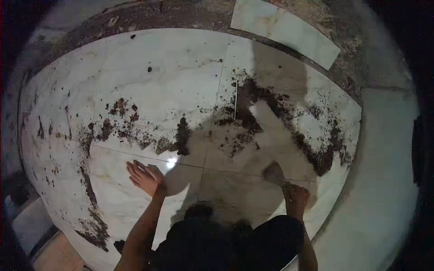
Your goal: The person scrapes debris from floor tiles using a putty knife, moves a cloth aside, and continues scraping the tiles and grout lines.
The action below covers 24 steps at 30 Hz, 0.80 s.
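Observation:
My right hand (pixel 296 198) is closed around the handle of a small trowel (pixel 273 174). Its dark, slightly blurred blade points up and left, low over the marble-look tile floor (pixel 239 189). On the left, my left hand (pixel 143 177) rests on or just over a pale tile, fingers spread, with a dark gap near the thumb. Dark crumbly dirt (pixel 183 135) lies in a broken band beyond the left hand. A thicker curved streak of the same dirt (pixel 321 160) runs beyond the trowel, with wiped tile beside it.
A loose marble-look tile piece (pixel 285 31) lies past the floor's far edge, on rough ground (pixel 181 16). A grey slab (pixel 384 180) borders the right side. Dirt streaks (pixel 92 194) run down the left. My dark-clothed knees (pixel 275 237) are at the bottom.

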Available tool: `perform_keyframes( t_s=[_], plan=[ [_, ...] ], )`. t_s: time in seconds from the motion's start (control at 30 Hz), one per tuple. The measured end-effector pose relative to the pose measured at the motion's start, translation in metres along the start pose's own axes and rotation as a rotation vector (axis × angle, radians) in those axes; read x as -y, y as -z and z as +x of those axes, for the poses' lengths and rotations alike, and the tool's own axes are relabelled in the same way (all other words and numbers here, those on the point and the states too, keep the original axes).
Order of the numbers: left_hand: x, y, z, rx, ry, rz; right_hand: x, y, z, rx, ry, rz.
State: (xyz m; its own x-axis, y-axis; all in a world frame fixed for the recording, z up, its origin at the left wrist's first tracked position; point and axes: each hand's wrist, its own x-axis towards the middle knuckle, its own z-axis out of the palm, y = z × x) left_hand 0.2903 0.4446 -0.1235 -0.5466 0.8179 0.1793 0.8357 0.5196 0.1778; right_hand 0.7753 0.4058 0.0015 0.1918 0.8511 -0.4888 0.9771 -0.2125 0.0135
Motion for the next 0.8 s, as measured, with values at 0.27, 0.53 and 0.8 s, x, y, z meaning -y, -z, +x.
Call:
perform_keyframes(
  t_s=[0.27, 0.53, 0.8],
  plan=[
    [0.000, 0.004, 0.001, -0.015, -0.064, 0.015, 0.130, 0.022, 0.172, -0.639, 0.415, 0.258],
    [-0.006, 0.005, 0.001, -0.033, 0.000, 0.020, 0.035, 0.092, 0.105, -0.488, 0.372, -0.049],
    [-0.010, 0.010, 0.003, 0.061, 0.031, -0.028, -0.093, 0.056, 0.097, -0.262, 0.149, 0.124]
  ],
)
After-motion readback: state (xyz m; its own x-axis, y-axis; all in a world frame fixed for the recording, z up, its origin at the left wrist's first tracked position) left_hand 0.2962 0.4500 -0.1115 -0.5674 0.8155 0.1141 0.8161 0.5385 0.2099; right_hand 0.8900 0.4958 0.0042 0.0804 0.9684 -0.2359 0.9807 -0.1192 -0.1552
